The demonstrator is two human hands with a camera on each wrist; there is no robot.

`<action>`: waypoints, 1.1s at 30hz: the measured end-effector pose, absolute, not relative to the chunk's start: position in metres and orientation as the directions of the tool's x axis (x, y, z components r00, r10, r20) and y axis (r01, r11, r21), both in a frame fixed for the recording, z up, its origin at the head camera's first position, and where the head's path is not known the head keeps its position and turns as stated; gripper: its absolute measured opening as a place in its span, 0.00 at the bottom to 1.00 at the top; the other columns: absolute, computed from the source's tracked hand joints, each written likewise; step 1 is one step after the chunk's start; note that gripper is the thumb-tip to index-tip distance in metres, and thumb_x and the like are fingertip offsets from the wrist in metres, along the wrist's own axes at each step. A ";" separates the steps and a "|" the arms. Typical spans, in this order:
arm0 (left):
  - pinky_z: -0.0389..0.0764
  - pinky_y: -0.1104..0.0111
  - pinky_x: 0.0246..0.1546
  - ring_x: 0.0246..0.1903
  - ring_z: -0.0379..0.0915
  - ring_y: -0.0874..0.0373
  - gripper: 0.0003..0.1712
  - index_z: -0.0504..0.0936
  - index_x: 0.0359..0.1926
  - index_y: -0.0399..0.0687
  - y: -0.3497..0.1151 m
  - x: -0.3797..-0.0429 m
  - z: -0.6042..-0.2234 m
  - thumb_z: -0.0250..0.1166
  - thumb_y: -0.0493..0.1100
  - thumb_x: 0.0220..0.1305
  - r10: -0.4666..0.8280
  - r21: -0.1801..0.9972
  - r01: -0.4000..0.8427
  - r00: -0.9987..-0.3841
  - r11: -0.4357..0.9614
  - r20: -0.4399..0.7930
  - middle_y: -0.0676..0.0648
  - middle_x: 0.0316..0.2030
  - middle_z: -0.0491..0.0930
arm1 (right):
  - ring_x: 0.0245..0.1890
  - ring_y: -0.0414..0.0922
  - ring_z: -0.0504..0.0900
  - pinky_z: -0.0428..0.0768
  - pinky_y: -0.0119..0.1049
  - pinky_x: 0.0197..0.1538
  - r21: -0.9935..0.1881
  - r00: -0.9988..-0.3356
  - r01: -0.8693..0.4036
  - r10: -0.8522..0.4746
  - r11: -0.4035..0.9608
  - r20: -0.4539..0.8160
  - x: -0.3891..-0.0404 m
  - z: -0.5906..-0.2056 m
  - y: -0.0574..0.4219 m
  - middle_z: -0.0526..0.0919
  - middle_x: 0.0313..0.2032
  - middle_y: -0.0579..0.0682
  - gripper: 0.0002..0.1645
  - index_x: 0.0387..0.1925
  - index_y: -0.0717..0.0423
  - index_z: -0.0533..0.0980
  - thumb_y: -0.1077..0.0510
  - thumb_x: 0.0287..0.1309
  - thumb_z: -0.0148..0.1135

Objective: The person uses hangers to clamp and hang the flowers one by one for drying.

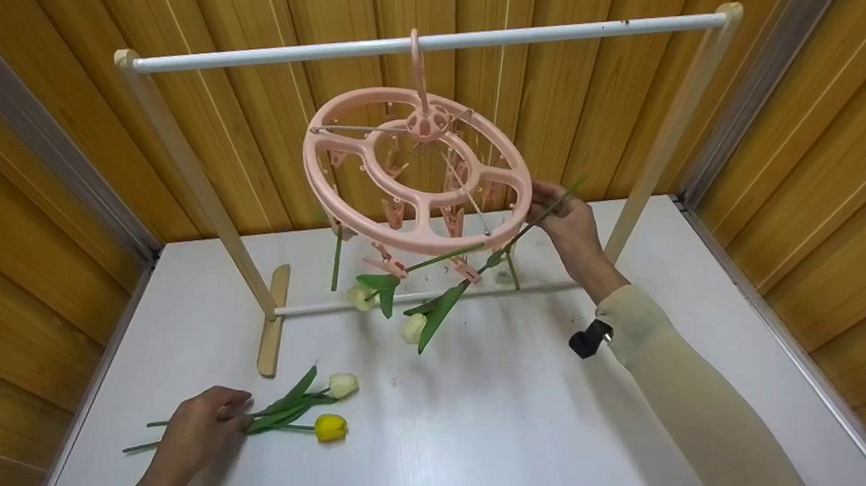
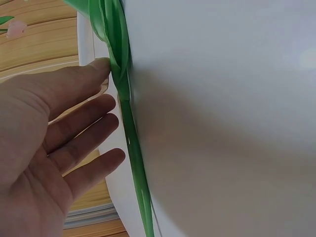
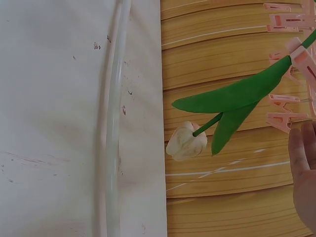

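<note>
A pink round clip hanger (image 1: 418,238) hangs by its hook, with clips below its ring. One white tulip (image 1: 414,327) is held in a front clip (image 1: 466,270); another white tulip (image 1: 360,297) hangs to its left. My right hand (image 1: 571,225) is at the ring's right side, behind a green stem; in the right wrist view its fingers (image 3: 298,153) lie straight beside a pink clip (image 3: 280,121). My left hand (image 1: 200,428) is over a white tulip (image 1: 343,385) and a yellow tulip (image 1: 331,428) on the table. Its thumb (image 2: 101,66) touches a green leaf, other fingers extended.
A white rail (image 1: 279,55) on wooden posts (image 1: 195,191) carries the hanger, with a lower white bar (image 1: 316,306) near the table. Wood-patterned walls (image 1: 806,168) enclose the white table (image 1: 467,425). A black strap (image 1: 590,338) hangs at the right sleeve.
</note>
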State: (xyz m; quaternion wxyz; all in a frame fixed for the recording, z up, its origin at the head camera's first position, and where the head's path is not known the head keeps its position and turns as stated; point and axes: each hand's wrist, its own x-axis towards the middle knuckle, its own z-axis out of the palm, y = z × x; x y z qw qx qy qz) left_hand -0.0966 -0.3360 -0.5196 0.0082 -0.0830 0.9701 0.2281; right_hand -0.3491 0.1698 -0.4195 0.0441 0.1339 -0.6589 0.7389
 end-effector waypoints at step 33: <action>0.87 0.49 0.50 0.48 0.86 0.40 0.17 0.88 0.49 0.34 -0.338 -0.088 -0.520 0.78 0.29 0.58 -0.208 0.447 -0.223 -0.975 0.866 -0.084 0.39 0.45 0.88 | 0.63 0.47 0.81 0.81 0.36 0.63 -0.963 -0.948 -0.262 -0.203 0.070 0.243 -0.346 -0.425 0.173 0.83 0.62 0.55 0.30 0.67 0.60 0.77 0.56 0.68 0.74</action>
